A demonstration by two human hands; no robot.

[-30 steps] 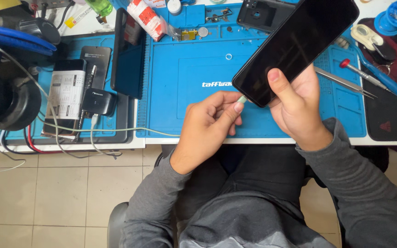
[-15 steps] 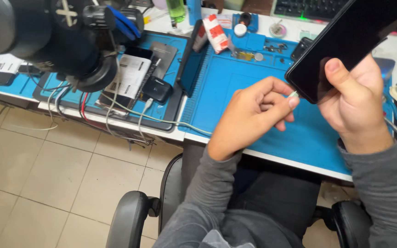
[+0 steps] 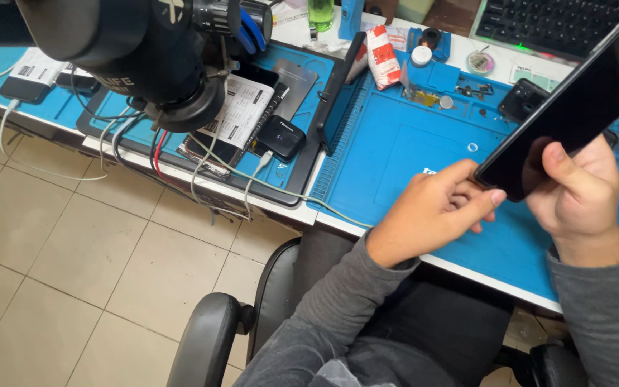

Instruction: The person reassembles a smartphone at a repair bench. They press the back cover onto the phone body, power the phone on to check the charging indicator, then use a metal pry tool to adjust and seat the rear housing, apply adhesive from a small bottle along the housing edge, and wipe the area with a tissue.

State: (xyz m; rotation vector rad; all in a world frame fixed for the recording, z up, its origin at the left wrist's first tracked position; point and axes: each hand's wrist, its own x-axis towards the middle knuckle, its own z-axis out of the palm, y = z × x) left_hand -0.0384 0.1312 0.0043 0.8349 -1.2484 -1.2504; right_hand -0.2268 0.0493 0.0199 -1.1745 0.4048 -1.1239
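Black phone [image 3: 574, 107] tilted above blue mat [image 3: 395, 150]; right hand [image 3: 574, 193] grips it, left hand [image 3: 438, 211] pinches lower corner.

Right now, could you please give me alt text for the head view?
A right hand holds a dark phone tilted above a blue mat, while the left hand pinches at the phone's lower corner. A black microscope with cables stands at the left of the bench.
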